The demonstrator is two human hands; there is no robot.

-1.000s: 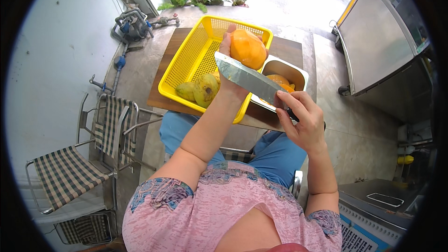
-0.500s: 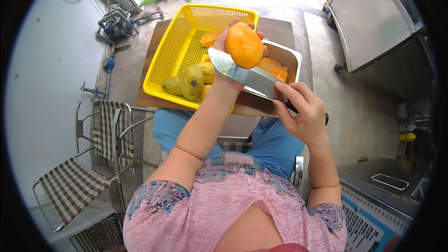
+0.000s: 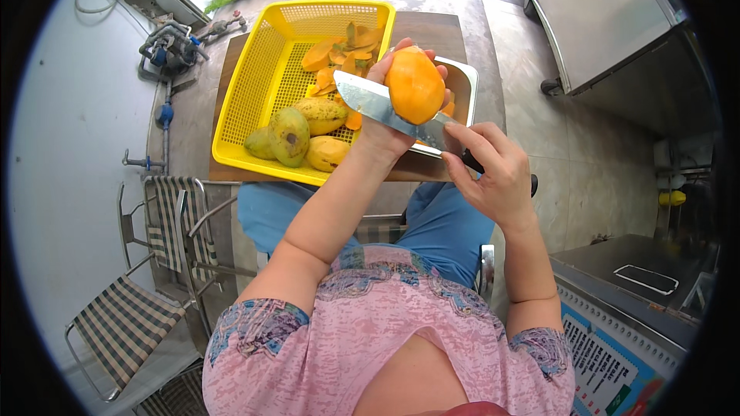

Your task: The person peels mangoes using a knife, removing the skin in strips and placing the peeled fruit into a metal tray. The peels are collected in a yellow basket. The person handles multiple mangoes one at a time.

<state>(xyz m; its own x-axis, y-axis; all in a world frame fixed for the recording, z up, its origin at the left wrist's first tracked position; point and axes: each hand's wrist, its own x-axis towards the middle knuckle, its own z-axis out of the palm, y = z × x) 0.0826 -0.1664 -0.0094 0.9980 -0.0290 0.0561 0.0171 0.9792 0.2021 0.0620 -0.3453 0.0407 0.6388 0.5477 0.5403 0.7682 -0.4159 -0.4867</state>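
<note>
A peeled orange mango (image 3: 416, 86) rests in my left hand (image 3: 379, 71), palm up, with the fingers curled round its far side. My right hand (image 3: 497, 177) grips the dark handle of a broad-bladed knife (image 3: 374, 102). The blade lies across the near side of the mango, above my left palm and wrist, its tip pointing left. Just left of my hands is a yellow plastic basket (image 3: 229, 119). Unpeeled green-yellow mangoes (image 3: 290, 137) lie at its near end, and orange peels (image 3: 320, 54) are piled toward its far right.
A metal tray (image 3: 468, 77) with orange pieces, partly hidden by my hands, stands right of the basket on a wooden table (image 3: 439, 27). Folding chairs (image 3: 127, 323) are at the left, pipes with a valve (image 3: 164, 114) along the wall. A steel cabinet (image 3: 601, 15) stands at the far right.
The view has shifted, and my hands have moved right relative to the basket, uncovering more peels. The mango has turned slightly in my left hand. The knife reaches a little farther left past it.
</note>
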